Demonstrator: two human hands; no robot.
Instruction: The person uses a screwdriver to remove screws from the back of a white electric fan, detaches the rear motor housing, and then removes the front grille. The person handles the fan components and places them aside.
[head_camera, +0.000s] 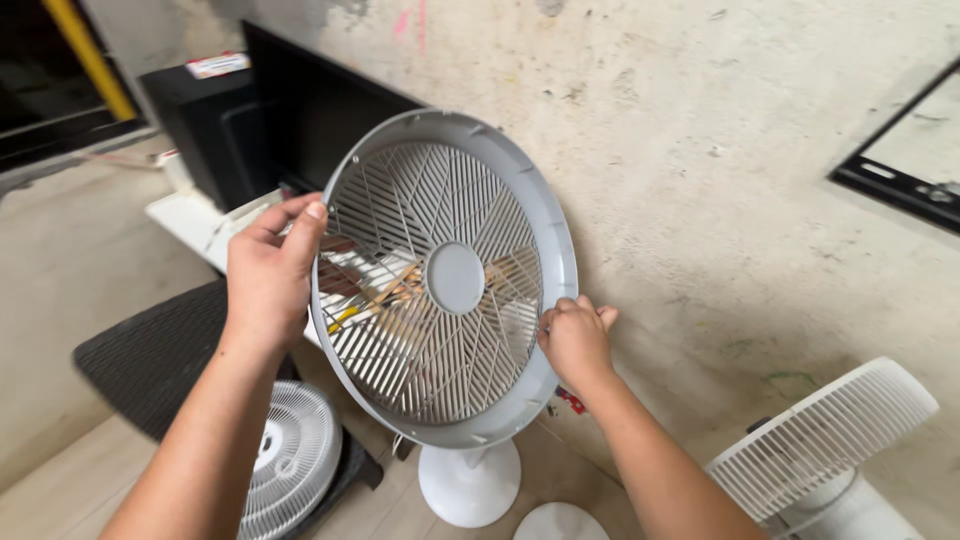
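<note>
Holding round grey fan grille (445, 280) up: left hand (268, 275) clamped at nine o'clock, right hand (575, 338) pinching four o'clock (fingers curled). Next probably calls for steady rim alignment.

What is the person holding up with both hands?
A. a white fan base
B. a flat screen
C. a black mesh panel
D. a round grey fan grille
D: the left hand and right hand grip opposite edges of the round grey fan grille, raised before the wall.
</note>
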